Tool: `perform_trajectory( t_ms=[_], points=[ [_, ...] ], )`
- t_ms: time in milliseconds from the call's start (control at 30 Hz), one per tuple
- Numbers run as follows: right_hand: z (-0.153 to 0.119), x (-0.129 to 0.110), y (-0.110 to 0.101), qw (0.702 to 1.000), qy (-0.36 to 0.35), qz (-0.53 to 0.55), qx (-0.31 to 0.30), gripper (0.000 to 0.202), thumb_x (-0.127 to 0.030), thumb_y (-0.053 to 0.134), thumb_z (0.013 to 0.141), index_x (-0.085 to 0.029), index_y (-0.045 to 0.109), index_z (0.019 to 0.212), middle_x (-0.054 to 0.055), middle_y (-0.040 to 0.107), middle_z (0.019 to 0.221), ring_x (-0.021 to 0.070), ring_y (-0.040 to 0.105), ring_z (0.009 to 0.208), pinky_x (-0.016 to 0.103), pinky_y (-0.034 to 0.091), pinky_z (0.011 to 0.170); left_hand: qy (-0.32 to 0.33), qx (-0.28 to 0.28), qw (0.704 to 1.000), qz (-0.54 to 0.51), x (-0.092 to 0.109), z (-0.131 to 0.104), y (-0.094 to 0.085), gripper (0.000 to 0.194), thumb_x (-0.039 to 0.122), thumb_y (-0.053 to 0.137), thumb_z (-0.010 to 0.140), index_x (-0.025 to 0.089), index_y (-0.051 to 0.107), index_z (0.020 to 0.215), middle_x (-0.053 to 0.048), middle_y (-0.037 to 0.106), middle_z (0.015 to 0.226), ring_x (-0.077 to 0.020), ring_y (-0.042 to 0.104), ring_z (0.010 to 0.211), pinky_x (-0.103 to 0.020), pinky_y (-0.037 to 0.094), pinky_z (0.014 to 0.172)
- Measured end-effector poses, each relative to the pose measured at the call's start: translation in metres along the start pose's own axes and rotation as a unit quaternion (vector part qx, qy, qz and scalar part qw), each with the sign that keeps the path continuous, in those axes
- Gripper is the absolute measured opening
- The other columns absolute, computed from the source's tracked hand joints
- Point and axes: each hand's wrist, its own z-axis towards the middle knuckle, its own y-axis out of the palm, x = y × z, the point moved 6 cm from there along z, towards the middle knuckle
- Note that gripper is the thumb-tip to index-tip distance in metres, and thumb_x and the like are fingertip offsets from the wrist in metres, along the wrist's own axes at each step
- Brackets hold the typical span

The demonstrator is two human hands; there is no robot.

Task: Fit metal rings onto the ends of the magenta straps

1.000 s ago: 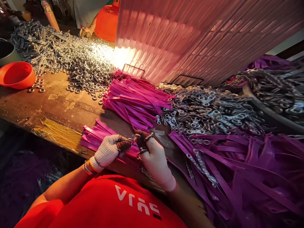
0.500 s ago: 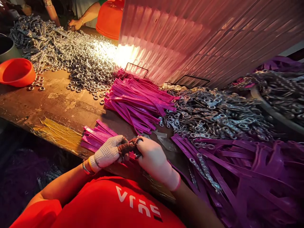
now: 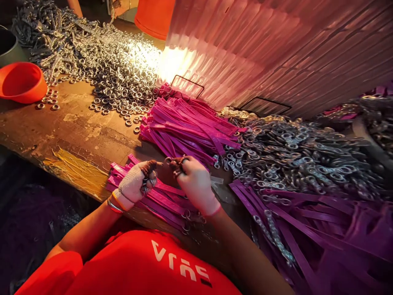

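Observation:
My left hand (image 3: 133,184), in a white dotted glove with dark worn fingertips, is curled over small dark shiny pieces that I cannot make out. Its index finger points toward the right hand. Opposite it, with a small gap between, my gloved right hand (image 3: 198,184) pinches what looks like a metal ring (image 3: 167,161) at its fingertips. Below both hands lies a small bundle of magenta straps (image 3: 166,200) on the wooden table (image 3: 76,106). Metal rings (image 3: 188,216) show at the right ends of these straps.
A larger pile of magenta straps (image 3: 187,127) lies ahead, beside heaped loose rings (image 3: 123,78). Metal links (image 3: 294,151) and purple straps (image 3: 322,229) cover the right. An orange bowl (image 3: 23,84) stands left. A corrugated sheet (image 3: 245,53) rises behind; a person's hand (image 3: 121,7) shows beyond.
My hands, together before, have come apart, the right one shifting up and left. The strap bundle and its ring ends now show beneath them. The whole view has shifted slightly.

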Motion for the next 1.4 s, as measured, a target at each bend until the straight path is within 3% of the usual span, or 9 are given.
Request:
perform_trajectory(
  t_ms=[200, 300, 500, 600, 733, 833, 1067, 1233, 1400],
  points=[
    [0.038, 0.021, 0.012, 0.997, 0.048, -0.061, -0.021, 0.018, -0.019, 0.050, 0.085, -0.017, 0.068, 0.083, 0.014, 0.069, 0.101, 0.0251, 0.061, 0.093, 0.034, 0.045, 0.083, 0.034, 0.025, 0.999, 0.030, 0.002, 0.004, -0.004, 0.037, 0.036, 0.076, 0.075, 0.016, 0.068, 0.105, -0.004, 0.069, 0.085, -0.0012, 0.041, 0.041, -0.013, 0.022, 0.033],
    [0.018, 0.012, -0.004, 0.999, -0.034, 0.005, 0.025, 0.017, -0.022, 0.053, 0.086, -0.016, 0.068, 0.091, 0.015, 0.068, 0.107, 0.0257, 0.062, 0.100, 0.036, 0.048, 0.089, 0.043, 0.031, 0.998, 0.018, 0.005, 0.007, -0.002, 0.030, 0.035, 0.072, 0.080, 0.016, 0.067, 0.103, -0.005, 0.071, 0.091, -0.0012, 0.043, 0.042, -0.013, 0.024, 0.033],
    [-0.054, -0.006, -0.001, 0.983, -0.160, 0.031, -0.084, 0.019, -0.010, 0.056, 0.075, -0.017, 0.067, 0.089, 0.013, 0.070, 0.103, 0.0236, 0.065, 0.095, 0.035, 0.053, 0.084, 0.002, 0.015, 0.996, -0.087, 0.024, 0.014, -0.002, 0.012, 0.020, 0.063, 0.085, 0.016, 0.063, 0.097, -0.006, 0.070, 0.103, 0.0007, 0.040, 0.040, -0.011, 0.024, 0.031],
    [-0.076, -0.010, 0.006, 0.979, -0.189, -0.008, -0.076, 0.031, -0.004, 0.054, 0.064, -0.016, 0.066, 0.090, 0.015, 0.070, 0.106, 0.0265, 0.064, 0.095, 0.039, 0.053, 0.082, -0.002, 0.021, 0.996, -0.084, 0.027, 0.011, -0.006, 0.014, 0.017, 0.063, 0.084, 0.016, 0.064, 0.099, -0.005, 0.069, 0.094, -0.0002, 0.041, 0.040, -0.011, 0.024, 0.031],
    [-0.083, -0.015, -0.006, 0.982, -0.185, -0.022, 0.015, 0.028, -0.004, 0.053, 0.069, -0.015, 0.065, 0.092, 0.015, 0.069, 0.104, 0.0260, 0.063, 0.094, 0.038, 0.053, 0.081, 0.041, 0.055, 0.995, -0.066, 0.026, -0.007, -0.012, 0.016, 0.019, 0.064, 0.084, 0.014, 0.065, 0.099, 0.003, 0.056, 0.069, -0.0013, 0.040, 0.039, -0.010, 0.024, 0.031],
    [-0.084, -0.020, -0.020, 0.981, -0.183, -0.029, 0.063, 0.023, -0.007, 0.053, 0.077, -0.016, 0.065, 0.095, 0.013, 0.069, 0.102, 0.0244, 0.062, 0.094, 0.037, 0.052, 0.081, 0.032, 0.070, 0.996, -0.035, 0.017, -0.022, -0.014, 0.019, 0.020, 0.065, 0.084, 0.013, 0.064, 0.101, 0.001, 0.061, 0.075, -0.0007, 0.042, 0.040, -0.010, 0.027, 0.032],
    [-0.099, -0.035, -0.007, 0.967, -0.250, -0.036, 0.034, 0.028, -0.002, 0.051, 0.071, -0.013, 0.067, 0.092, 0.014, 0.070, 0.101, 0.0256, 0.062, 0.091, 0.039, 0.053, 0.079, -0.013, 0.038, 0.999, -0.024, 0.012, -0.022, -0.007, 0.017, 0.026, 0.069, 0.085, 0.014, 0.062, 0.095, -0.006, 0.070, 0.093, -0.0001, 0.042, 0.039, -0.010, 0.027, 0.031],
    [-0.107, -0.034, -0.010, 0.973, -0.228, 0.039, 0.022, 0.024, -0.008, 0.053, 0.078, -0.013, 0.067, 0.097, 0.018, 0.069, 0.112, 0.0270, 0.066, 0.099, 0.041, 0.055, 0.082, 0.023, -0.004, 0.998, -0.064, 0.032, -0.027, 0.001, 0.018, 0.024, 0.062, 0.090, 0.017, 0.065, 0.105, -0.005, 0.070, 0.092, 0.0002, 0.040, 0.039, -0.010, 0.026, 0.032],
    [-0.086, -0.034, -0.044, 0.983, -0.115, 0.142, 0.001, 0.026, -0.014, 0.051, 0.088, -0.019, 0.068, 0.107, 0.009, 0.074, 0.102, 0.0198, 0.069, 0.092, 0.030, 0.053, 0.082, 0.083, -0.017, 0.988, 0.126, 0.022, -0.043, 0.014, 0.030, 0.044, 0.070, 0.084, 0.015, 0.065, 0.091, 0.004, 0.054, 0.060, -0.0027, 0.040, 0.038, -0.013, 0.025, 0.034]
  ],
)
